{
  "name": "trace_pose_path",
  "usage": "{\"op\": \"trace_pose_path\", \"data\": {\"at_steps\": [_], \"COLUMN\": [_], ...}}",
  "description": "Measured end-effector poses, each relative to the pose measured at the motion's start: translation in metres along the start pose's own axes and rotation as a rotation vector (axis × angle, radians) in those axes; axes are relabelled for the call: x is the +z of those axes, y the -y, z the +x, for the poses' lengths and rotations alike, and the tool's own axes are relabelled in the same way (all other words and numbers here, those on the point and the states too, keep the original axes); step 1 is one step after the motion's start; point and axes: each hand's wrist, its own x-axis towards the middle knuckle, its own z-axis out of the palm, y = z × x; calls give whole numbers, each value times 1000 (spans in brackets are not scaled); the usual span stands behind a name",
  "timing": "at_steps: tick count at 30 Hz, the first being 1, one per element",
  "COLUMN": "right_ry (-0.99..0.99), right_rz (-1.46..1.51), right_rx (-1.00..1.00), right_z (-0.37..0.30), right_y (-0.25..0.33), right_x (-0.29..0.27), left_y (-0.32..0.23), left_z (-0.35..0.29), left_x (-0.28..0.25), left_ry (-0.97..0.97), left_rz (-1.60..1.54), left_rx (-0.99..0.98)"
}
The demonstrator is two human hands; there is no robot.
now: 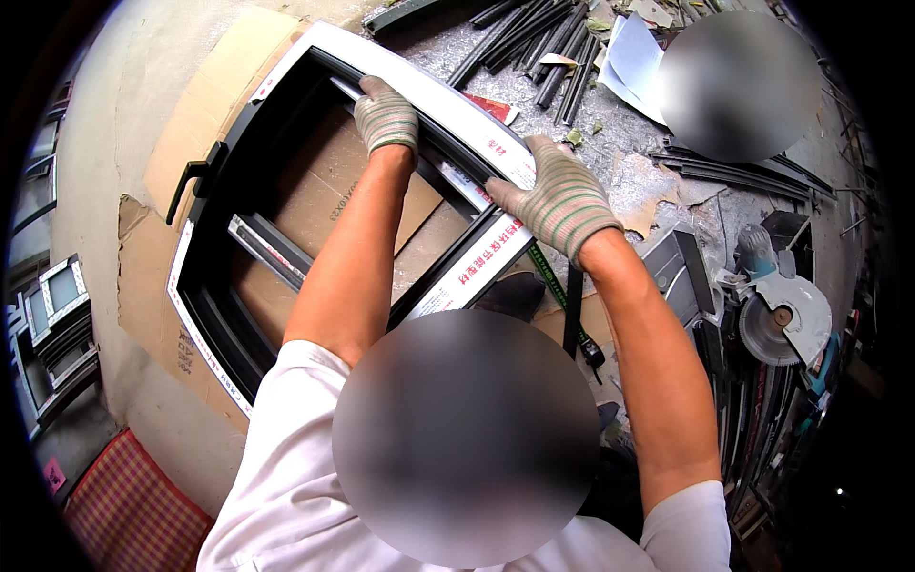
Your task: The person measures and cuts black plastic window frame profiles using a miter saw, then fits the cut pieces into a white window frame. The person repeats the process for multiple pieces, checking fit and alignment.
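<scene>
Clutter crowds the far side of the hands: a heap of dark metal profiles (534,43) lies beyond the right hand (558,205), with loose white sheets (634,62) just to the right of that heap. Further right of the right hand, flat dark strips (743,176) fan over the scuffed grey floor (610,133), and a circular saw (777,319) sits nearer the person, well right of the right forearm.

Both hands wear striped knit gloves. The left hand (386,116) lies palm down on the far rail of a dark window frame (286,143) with white protective film, fingers curled over the rail's inner edge. The right hand presses on the same rail further along, fingers spread and bent over it; neither hand closes fully round it.

The frame rests on cardboard sheets (205,100) spread beneath and left of the hands. A black handle (191,186) juts from its left side, well left of the left hand. A short loose bar (272,250) lies inside the opening, below the left forearm.

A thin black strip (575,310) hangs under the right wrist. Open room is inside the frame and on the cardboard to the left; stacked small frames (57,324) line the far left edge.
</scene>
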Motion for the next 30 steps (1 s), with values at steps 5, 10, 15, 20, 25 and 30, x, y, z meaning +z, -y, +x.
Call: {"op": "trace_pose_path", "data": {"at_steps": [5, 10, 15, 20, 25, 30], "right_ry": [43, 13, 65, 128, 182, 189], "right_rz": [-87, -142, -183, -252, -267, -263], "right_rx": [42, 64, 66, 80, 46, 66], "right_z": [0, 1, 4, 9, 12, 12], "right_y": [15, 9, 21, 20, 23, 24], "right_x": [-5, -2, -5, -10, -18, -18], "left_y": [-3, -6, 7, -14, -20, -24], "left_z": [4, -3, 44, 45, 50, 46], "left_x": [0, 4, -5, -7, -11, -15], "left_ry": [-71, 0, -76, -27, 9, 67], "left_rz": [89, 113, 133, 259, 311, 286], "left_rx": [7, 58, 75, 64, 49, 98]}}
